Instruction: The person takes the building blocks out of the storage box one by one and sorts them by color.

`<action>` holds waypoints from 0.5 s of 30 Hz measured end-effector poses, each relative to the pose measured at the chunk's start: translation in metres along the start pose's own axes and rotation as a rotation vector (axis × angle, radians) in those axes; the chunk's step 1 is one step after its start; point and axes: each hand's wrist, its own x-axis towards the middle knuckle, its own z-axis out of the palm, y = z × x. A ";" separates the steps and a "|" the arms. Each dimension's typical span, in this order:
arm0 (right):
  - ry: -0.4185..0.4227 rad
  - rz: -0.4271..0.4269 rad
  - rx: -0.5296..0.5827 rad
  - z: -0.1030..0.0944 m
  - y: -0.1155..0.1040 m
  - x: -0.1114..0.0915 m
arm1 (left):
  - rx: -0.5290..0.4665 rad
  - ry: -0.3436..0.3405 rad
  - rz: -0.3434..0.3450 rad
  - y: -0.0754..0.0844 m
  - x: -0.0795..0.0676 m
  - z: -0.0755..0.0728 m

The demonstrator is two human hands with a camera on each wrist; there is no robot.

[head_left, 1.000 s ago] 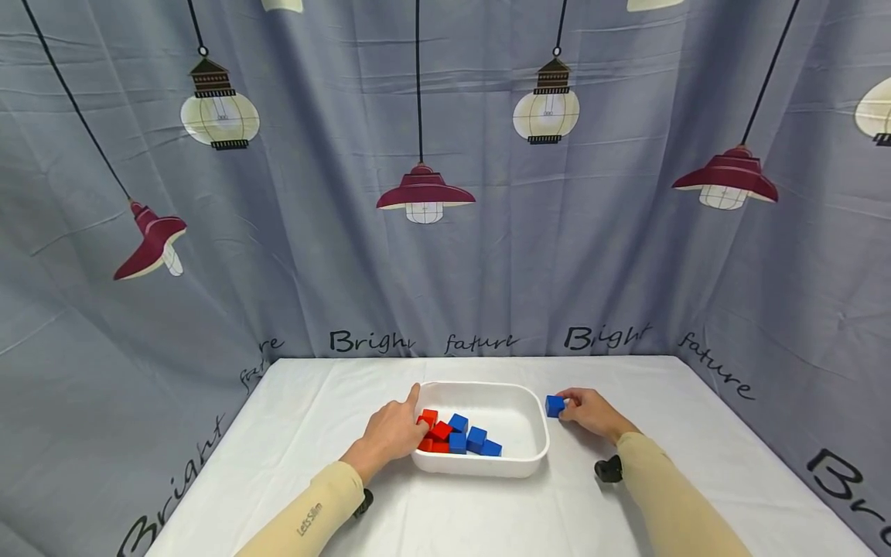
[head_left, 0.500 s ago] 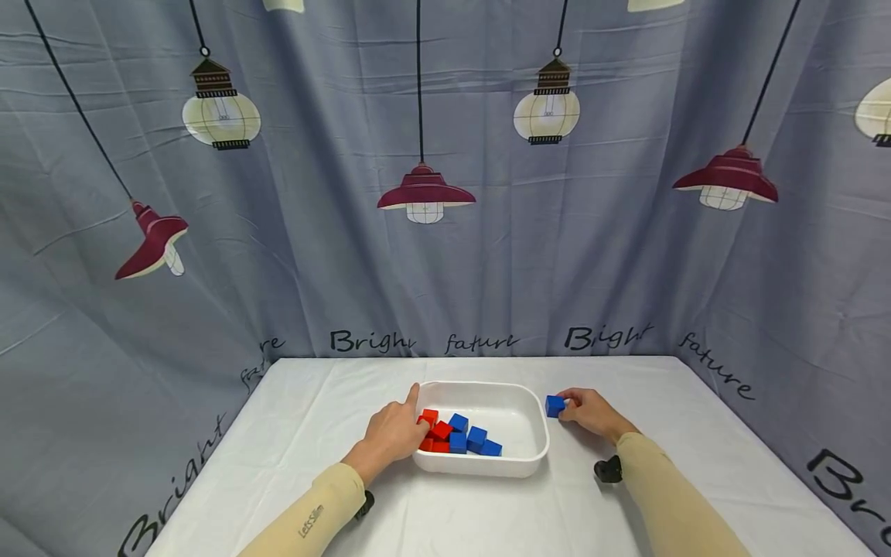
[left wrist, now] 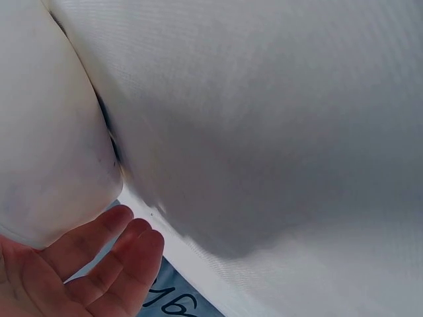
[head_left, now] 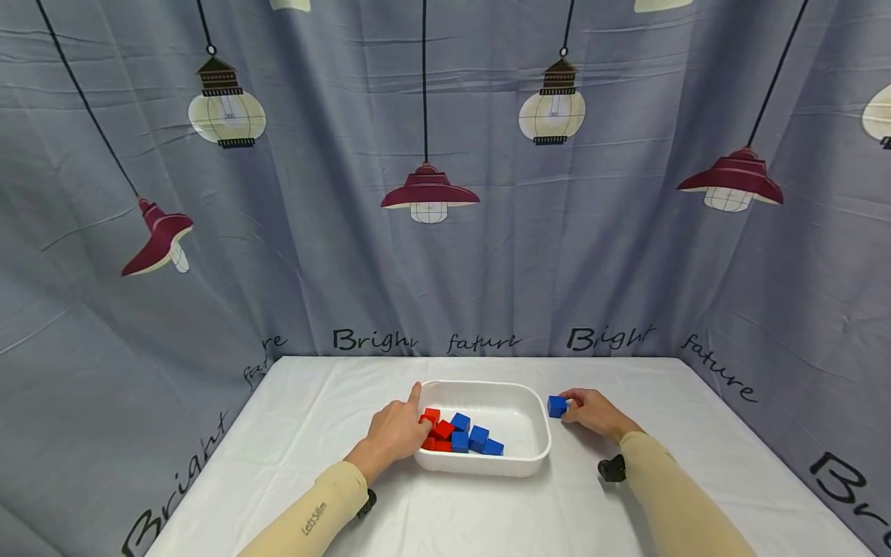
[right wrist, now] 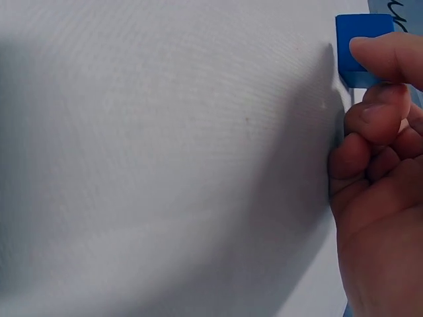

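A white plastic tray (head_left: pixel 487 465) stands mid-table with several red cubes (head_left: pixel 444 429) at its left end and several blue cubes (head_left: pixel 478 438) beside them. My left hand (head_left: pixel 394 430) holds the tray's left wall, thumb over the rim and index finger along it. In the left wrist view the other fingers (left wrist: pixel 135 261) lie at the outside of the tray (left wrist: pixel 53 132). Right of the tray, my right hand (head_left: pixel 595 413) pinches a single blue cube (head_left: pixel 556 407) between thumb and fingers. The right wrist view shows the thumb on one face of this blue cube (right wrist: pixel 360 26).
A white cloth covers the table (head_left: pixel 459 518). Behind and at both sides hangs a grey-blue curtain (head_left: pixel 334 255) printed with lamps and lettering. A black wrist device (head_left: pixel 612 469) sits at the right sleeve.
The head view has shifted very slightly. Both hands, the tray and the cubes otherwise stay as they were.
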 end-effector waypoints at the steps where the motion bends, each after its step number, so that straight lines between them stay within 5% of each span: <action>1: -0.003 0.005 0.007 -0.001 -0.001 0.000 | -0.001 0.000 0.001 0.000 0.000 0.000; 15: -0.040 0.029 0.040 -0.014 -0.009 -0.009 | -0.007 0.000 -0.007 0.000 0.000 0.001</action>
